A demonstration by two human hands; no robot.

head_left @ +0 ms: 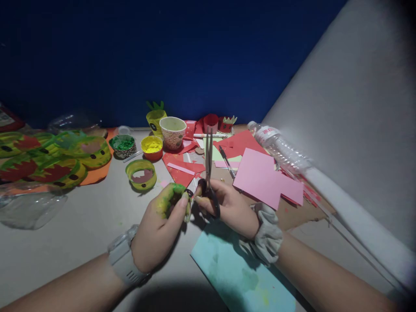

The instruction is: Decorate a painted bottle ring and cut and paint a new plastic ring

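Green and yellow paint marks the fingers of my left hand (pixel 161 219), which pinches a small black piece (pixel 189 192) between thumb and fingertips. What the piece is made of is hard to make out. My right hand (pixel 232 207) is closed round the dark handles of a pair of scissors (pixel 209 158), whose blades point up and away from me. The two hands are close together, their fingertips nearly meeting. Just beyond my left hand stands a yellow-green painted ring (pixel 142 185) with a black dot on it. Under my right hand lies a paint-stained light blue sheet (pixel 247 271).
Cups of green paint (pixel 122 143) and yellow paint (pixel 152 145) stand behind, beside a patterned paper cup (pixel 173 132). Several painted rings lie at left on orange paper (pixel 103 172). Pink paper (pixel 256 175), a black pen (pixel 227 161) and a plastic bottle (pixel 282 149) lie at right.
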